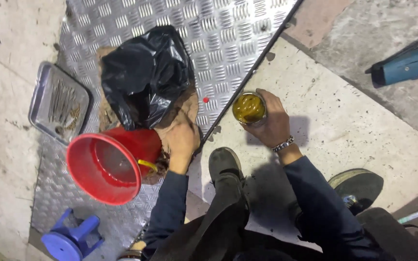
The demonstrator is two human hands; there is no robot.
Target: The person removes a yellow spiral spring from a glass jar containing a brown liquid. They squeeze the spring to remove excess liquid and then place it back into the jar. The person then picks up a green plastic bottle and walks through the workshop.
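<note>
far left of the left hand (182, 140) lies a shallow metal tray (38, 92) of thin nails or rods. nearer, a red bucket (110, 164) tilts on its side, seemingly empty but wet; it looks light and stiff, best gripped at the rim. the left hand rests on its wall, fingers hidden, so its grip cannot be told. above it sits a soft black plastic bag (146, 72). the right hand (272, 123) wraps an open tin (249, 108) of yellowish liquid, likely slippery and spillable, held by its side.
</note>
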